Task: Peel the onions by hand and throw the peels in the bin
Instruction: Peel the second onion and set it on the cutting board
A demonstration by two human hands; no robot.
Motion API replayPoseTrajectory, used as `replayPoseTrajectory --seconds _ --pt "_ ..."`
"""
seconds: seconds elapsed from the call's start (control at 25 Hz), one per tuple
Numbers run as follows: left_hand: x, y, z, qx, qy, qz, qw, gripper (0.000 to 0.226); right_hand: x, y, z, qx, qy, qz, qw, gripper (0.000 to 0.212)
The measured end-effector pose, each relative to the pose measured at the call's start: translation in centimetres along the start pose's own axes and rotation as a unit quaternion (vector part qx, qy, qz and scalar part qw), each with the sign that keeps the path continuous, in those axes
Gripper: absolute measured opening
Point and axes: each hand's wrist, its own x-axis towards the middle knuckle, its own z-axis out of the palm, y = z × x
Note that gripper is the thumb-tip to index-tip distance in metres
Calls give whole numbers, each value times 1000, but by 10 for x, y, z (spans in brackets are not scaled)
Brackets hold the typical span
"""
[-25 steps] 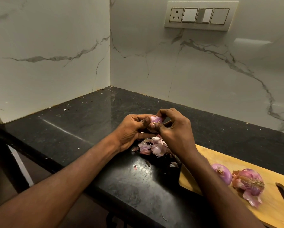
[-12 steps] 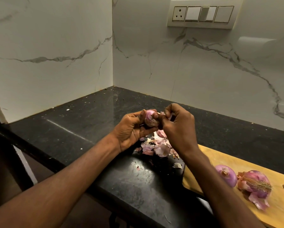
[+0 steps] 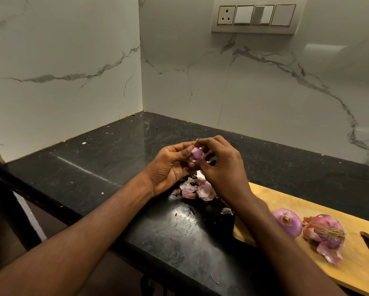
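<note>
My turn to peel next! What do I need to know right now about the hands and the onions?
Left hand: grips a small purple onion above the black stone counter.
Right hand: its fingertips pinch at that same onion, peeling it.
Pile of pink papery peels: on the counter, right under the hands.
Wooden cutting board: to the right, with one smooth purple onion that looks peeled and one rooty onion with loose skin.
Done: some peeling, judging by the pile.
Left: finish the held onion and the rooty one, then bin all peels. No bin is in view.
</note>
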Motion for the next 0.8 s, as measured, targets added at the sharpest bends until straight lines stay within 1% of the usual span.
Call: replayPoseTrajectory --seconds 0.04,0.08,0.2,0.32,0.44,0.56,0.68,0.8 --pt "0 0 0 1 1 -2 1000 41 0 0 1 15 18 3 1000 29" --pt "0 0 0 -3 2 -2 1000 43 0 0 1 39 34 15 999 27" --pt "1 1 -2 -41 4 2 999 52 2 3 2 117 72 70 988 32" --pt "1 2 -1 -45 8 5 999 53 3 4 4 143 99 96 980 29" --pt "2 -1 1 -36 4 8 999 52 3 3 4 170 107 129 971 30" --pt "4 -3 -1 7 12 7 1000 52 4 5 3 211 92 161 960 27" --pt "3 -4 -1 2 13 23 1000 53 2 2 6 220 65 161 960 34" --pt "1 -3 3 1 13 50 999 50 1 -2 8 211 83 148 963 40"
